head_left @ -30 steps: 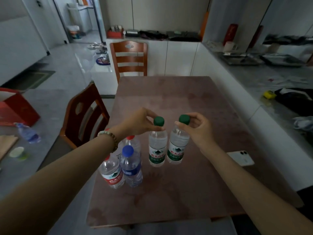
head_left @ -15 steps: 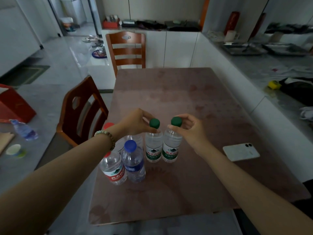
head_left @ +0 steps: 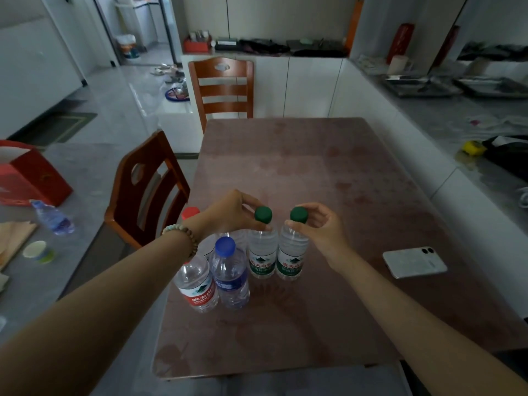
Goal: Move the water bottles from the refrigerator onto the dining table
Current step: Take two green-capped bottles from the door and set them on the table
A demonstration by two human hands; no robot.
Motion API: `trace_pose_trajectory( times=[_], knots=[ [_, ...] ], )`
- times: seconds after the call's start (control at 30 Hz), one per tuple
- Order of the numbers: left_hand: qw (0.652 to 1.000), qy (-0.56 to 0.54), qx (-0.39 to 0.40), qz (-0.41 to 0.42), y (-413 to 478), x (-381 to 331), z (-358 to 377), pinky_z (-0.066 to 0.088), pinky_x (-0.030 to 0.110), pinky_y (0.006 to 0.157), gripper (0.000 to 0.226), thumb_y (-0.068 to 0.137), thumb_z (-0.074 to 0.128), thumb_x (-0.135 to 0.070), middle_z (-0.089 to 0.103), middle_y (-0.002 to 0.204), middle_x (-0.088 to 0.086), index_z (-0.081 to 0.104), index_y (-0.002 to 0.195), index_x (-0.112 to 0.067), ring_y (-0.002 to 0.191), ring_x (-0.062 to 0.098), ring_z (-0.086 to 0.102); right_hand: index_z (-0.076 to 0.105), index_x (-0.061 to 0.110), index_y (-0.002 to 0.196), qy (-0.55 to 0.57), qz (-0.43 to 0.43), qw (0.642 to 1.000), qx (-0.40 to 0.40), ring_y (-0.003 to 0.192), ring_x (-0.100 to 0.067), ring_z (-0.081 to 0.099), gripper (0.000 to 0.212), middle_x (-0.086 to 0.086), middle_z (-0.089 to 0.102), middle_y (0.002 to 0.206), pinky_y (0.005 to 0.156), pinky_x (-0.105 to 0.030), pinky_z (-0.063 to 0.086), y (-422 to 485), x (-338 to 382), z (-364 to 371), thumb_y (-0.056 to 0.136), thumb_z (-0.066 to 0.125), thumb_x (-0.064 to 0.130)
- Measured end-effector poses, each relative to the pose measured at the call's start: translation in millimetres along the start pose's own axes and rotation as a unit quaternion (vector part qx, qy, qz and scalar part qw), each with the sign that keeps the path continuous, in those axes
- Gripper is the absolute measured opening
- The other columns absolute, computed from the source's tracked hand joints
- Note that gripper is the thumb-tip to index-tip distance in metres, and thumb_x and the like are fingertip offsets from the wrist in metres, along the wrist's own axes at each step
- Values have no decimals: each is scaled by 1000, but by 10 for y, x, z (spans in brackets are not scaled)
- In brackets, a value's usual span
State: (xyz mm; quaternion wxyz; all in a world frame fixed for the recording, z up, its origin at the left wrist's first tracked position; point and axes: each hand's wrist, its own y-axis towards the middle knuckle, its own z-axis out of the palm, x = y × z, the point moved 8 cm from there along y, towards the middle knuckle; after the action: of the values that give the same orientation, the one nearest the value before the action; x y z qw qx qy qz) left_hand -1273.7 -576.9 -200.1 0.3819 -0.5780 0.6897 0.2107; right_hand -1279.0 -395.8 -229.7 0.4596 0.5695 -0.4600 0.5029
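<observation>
**Five water bottles on the dining table, two pinched at the neck**

Nearest, both forearms are cut off by the lower frame edge. On the dining table [head_left: 285, 167], near its left edge, a red-labelled bottle [head_left: 197, 287] is seen with its cap hidden under the left forearm. A blue-capped bottle [head_left: 230, 275] is stood just beside it. Behind these, two more bottles are stood upright side by side. The left green-capped bottle [head_left: 261, 252] is pinched just under its cap by the left hand [head_left: 228, 212], and the right green-capped bottle [head_left: 292, 255] is pinched likewise by the right hand [head_left: 317, 227]. A fifth bottle [head_left: 190, 213] is mostly hidden behind the left wrist, so only its red cap is made out. One phone [head_left: 414, 261] is laid flat to the right. Two wooden chairs are counted: the side chair [head_left: 145, 190] at the left and the end chair [head_left: 221, 90] at the far end
</observation>
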Motion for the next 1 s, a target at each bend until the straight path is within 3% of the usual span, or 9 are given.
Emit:
trace_pose_trajectory(
  times=[0.2,0.33,0.47,0.7,0.83,0.93,1.0],
  knots=[
    [1000,-12,10,-5,14,26,8,54,25,86,32,72,77,-34,72,92,-14,72,100,-20,84,3,69,64,22,92,3,13,999,32,93,-9,66,33,5,70,96,91,-25,49,7,-26,28,67,81,9],
    [1000,-9,0,-3,9,43,18,53,23,84,33,74,75,-35,73,98,-8,71,103,-20,87,3,68,68,22,95,0,30,998,61,95,-8,67,28,5,72,99,90,-21,50,-23,-63,8,71,79,13],
    [1000,-6,0,-1,-2,21,33,52,21,82,31,74,75,-35,73,99,-7,71,102,-21,90,4,67,70,18,94,19,53,997,58,86,-2,67,19,5,72,96,77,-14,49,-31,-66,-9,77,74,13],
    [1000,8,-12,-1,-48,12,-11,52,26,87,37,75,73,-40,72,102,-5,71,105,-19,94,8,66,70,20,92,21,76,996,36,90,-8,65,13,3,72,96,83,-17,48,-17,-108,-6,79,71,21],
    [999,39,-23,8,-91,-49,-76,46,28,94,36,79,69,-42,69,107,-6,70,107,-20,101,8,61,69,16,101,-11,87,995,40,86,-2,63,20,6,70,94,74,-10,45,-40,-68,-9,82,70,23],
    [996,74,-41,20,-81,-208,-156,41,31,96,43,83,61,-49,64,120,-4,64,115,-21,111,12,55,64,22,112,-50,93,993,43,90,7,55,25,16,63,100,67,-2,41,-90,69,-62,88,62,31],
    [993,91,-56,48,-28,-409,-186,42,37,100,43,87,54,-49,62,123,-3,62,118,-20,115,15,53,58,22,123,-77,94,992,31,101,2,52,34,18,56,109,75,-6,38,-125,192,-185,92,55,36]
  ],
)
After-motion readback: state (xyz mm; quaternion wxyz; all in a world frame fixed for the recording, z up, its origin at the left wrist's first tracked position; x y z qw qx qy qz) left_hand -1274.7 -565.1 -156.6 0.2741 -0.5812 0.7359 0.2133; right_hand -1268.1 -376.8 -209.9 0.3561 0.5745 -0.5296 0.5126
